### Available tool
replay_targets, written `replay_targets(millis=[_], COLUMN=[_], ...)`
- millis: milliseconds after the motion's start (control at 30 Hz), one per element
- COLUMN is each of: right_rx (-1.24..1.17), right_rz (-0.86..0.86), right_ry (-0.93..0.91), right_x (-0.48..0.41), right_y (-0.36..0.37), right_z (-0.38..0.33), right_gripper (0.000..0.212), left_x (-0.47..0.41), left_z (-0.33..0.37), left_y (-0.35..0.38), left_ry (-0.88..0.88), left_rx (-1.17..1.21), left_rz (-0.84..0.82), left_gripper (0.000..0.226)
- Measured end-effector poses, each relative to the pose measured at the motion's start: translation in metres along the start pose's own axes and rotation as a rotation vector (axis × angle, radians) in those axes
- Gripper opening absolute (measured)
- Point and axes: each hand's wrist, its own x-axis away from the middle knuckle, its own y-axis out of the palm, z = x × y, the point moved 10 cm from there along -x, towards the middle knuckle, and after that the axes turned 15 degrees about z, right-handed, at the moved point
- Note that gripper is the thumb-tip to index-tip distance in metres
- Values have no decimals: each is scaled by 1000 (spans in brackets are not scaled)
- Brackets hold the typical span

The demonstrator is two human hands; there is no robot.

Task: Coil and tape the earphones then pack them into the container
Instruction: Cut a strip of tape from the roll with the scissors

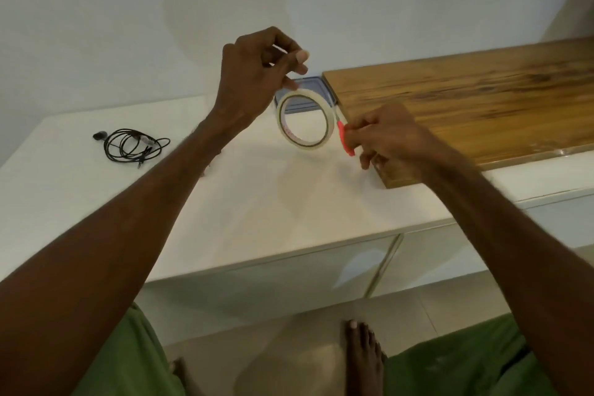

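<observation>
Black earphones point(131, 145) lie in a loose coil on the white counter point(244, 202) at the far left, untouched. My left hand point(257, 74) is raised above the counter and pinches the pulled-out end of a clear tape roll point(303, 119), which hangs just below its fingers. My right hand point(385, 135) grips red-handled scissors point(344, 137), whose tip points up at the roll's right edge. A clear container point(321, 87) with a bluish rim sits behind the roll, mostly hidden by it and by my left hand.
A wooden board point(466, 100) lies on the counter's right side, right under my right hand. White cabinet fronts point(289, 292) run below the counter's edge. My knees in green cloth and bare feet show at the bottom.
</observation>
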Motion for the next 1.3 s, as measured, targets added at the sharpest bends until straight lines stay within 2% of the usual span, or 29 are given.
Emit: replay_targets(millis=[100,200,333,500,633,800,933,1100,1200,1300], right_rx=[-386,-490,-498,-351,-279,-186,-176,-127,-100,-44], right_rz=[-9,46,121,237,267,204,121,120,-67,-204], right_ry=[66,9,-53,-147,-189,-188,-156,-129,-57,-87], right_x=[-4,-4,0,-8,-15,-12,-2,-2,-1,4], right_y=[-21,-26,-16,-20,-20,10,37,28,28,19], right_z=[-7,-18,-29,-42,-51,-55,-53,-49,-39,-35], right_gripper=[21,20,17,21,21,30,22,24,35,39], left_x=[2,3,3,2,3,3,2,2,2,3], left_z=[-10,-14,-16,-21,-24,-28,-31,-28,-26,-27], left_y=[-3,-4,-2,1,2,-1,-8,-12,-10,-9], left_ry=[-47,-66,-84,-89,-89,-116,-120,-85,-55,-51], left_rx=[-21,-38,2,-9,1,2,-31,-44,-52,-40], left_rz=[4,1,-12,-54,-101,-107,-37,-7,-34,-55], left_gripper=[30,29,27,30,25,27,30,29,28,26])
